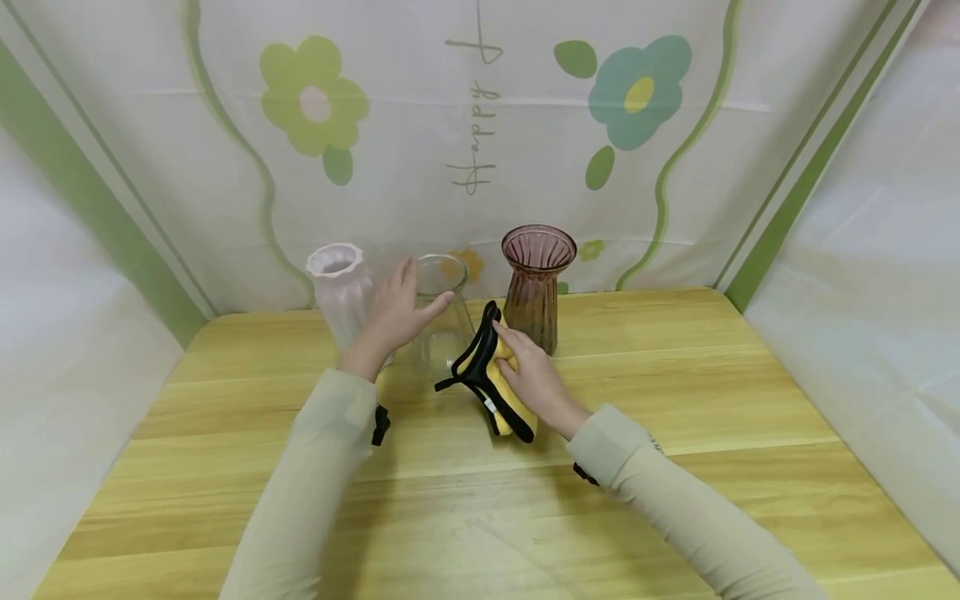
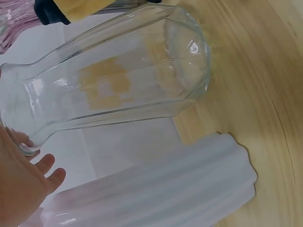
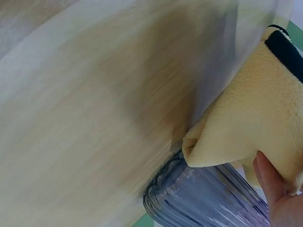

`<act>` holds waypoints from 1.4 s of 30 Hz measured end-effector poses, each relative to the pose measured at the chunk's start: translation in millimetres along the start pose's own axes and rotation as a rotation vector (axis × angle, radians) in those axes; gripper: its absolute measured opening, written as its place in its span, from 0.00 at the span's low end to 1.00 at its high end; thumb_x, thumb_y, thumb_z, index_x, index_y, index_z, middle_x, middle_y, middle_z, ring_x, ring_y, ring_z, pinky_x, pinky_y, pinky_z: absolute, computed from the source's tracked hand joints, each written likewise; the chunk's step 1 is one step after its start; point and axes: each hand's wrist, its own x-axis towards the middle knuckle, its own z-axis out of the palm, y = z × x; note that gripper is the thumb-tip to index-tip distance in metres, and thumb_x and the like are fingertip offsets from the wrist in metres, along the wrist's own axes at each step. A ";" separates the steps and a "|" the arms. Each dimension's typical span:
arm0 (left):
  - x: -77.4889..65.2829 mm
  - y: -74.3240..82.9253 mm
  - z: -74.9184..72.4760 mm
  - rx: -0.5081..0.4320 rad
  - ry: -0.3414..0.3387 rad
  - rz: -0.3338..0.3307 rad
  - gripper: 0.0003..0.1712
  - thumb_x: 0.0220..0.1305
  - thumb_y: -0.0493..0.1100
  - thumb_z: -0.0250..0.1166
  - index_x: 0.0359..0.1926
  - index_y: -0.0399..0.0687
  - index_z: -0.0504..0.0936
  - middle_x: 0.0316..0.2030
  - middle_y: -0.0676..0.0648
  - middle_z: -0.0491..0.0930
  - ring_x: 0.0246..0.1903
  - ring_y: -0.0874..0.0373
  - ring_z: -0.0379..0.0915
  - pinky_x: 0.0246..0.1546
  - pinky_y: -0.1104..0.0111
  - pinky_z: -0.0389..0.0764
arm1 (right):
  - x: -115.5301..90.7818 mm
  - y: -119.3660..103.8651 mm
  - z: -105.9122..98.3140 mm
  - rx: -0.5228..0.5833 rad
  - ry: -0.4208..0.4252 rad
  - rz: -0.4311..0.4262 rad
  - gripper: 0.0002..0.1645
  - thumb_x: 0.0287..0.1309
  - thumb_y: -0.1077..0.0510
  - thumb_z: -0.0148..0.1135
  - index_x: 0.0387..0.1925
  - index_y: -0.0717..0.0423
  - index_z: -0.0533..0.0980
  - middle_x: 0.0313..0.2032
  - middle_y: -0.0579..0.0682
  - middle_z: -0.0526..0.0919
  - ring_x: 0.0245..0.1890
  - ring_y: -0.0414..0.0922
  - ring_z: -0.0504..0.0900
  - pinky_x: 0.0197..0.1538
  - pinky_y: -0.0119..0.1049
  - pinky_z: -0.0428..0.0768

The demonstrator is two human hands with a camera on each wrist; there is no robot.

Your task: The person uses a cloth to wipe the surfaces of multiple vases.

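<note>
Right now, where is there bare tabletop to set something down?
Bare tabletop lies left of the pink vase and left sleeve, right of the purple vase and right sleeve, and between the sleeves in front of the yellow cloth. The back middle is crowded with the left hand, clear vase, cloth and right hand.

From the head camera, the left grip (image 1: 397, 312) hides part of the pink-white vase (image 1: 341, 292) and the left edge of the clear vase (image 1: 435, 342). The yellow cloth (image 1: 521, 404) and right grip (image 1: 536, 379) cover the purple vase's (image 1: 540, 296) lower left — the cloth's white label (image 1: 490, 405) is too small to read. Both sleeves (image 1: 300, 492) run off the bottom edge.
</note>
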 end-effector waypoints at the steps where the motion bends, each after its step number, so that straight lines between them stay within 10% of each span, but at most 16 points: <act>1: 1.0 0.2 -0.2 0.004 0.002 -0.004 0.56 0.65 0.69 0.48 0.74 0.35 0.35 0.75 0.37 0.34 0.74 0.36 0.35 0.73 0.45 0.41 | -0.1 0.0 -0.4 0.009 0.003 -0.001 0.35 0.61 0.64 0.60 0.69 0.54 0.62 0.63 0.60 0.72 0.19 0.40 0.75 0.38 0.39 0.82; 23: 12.2 6.1 10.8 0.036 0.152 -0.069 0.58 0.65 0.70 0.48 0.74 0.35 0.33 0.75 0.35 0.35 0.74 0.37 0.35 0.74 0.47 0.39 | -0.2 2.5 -4.3 0.037 0.014 0.010 0.35 0.62 0.64 0.59 0.69 0.55 0.62 0.63 0.60 0.71 0.46 0.53 0.83 0.50 0.45 0.82; 27: 6.0 11.4 10.6 0.075 0.277 -0.030 0.54 0.67 0.68 0.47 0.74 0.35 0.38 0.74 0.33 0.41 0.73 0.37 0.40 0.74 0.47 0.42 | -0.8 2.6 -5.2 0.042 0.018 0.002 0.35 0.62 0.64 0.59 0.69 0.55 0.62 0.64 0.60 0.71 0.47 0.53 0.83 0.50 0.45 0.82; 35: -5.4 5.4 -7.0 0.364 0.754 0.093 0.32 0.65 0.54 0.57 0.62 0.36 0.69 0.55 0.37 0.76 0.51 0.42 0.74 0.53 0.54 0.76 | -1.1 4.6 -6.2 0.053 0.045 -0.036 0.34 0.61 0.65 0.60 0.68 0.57 0.63 0.63 0.61 0.71 0.51 0.55 0.81 0.52 0.46 0.81; 42: -12.7 -14.8 -29.8 0.290 0.739 0.024 0.37 0.63 0.55 0.61 0.64 0.33 0.66 0.61 0.34 0.70 0.63 0.38 0.61 0.66 0.47 0.61 | -3.1 4.7 -7.8 0.041 0.048 -0.044 0.35 0.61 0.64 0.61 0.68 0.57 0.63 0.62 0.60 0.72 0.51 0.55 0.81 0.51 0.46 0.82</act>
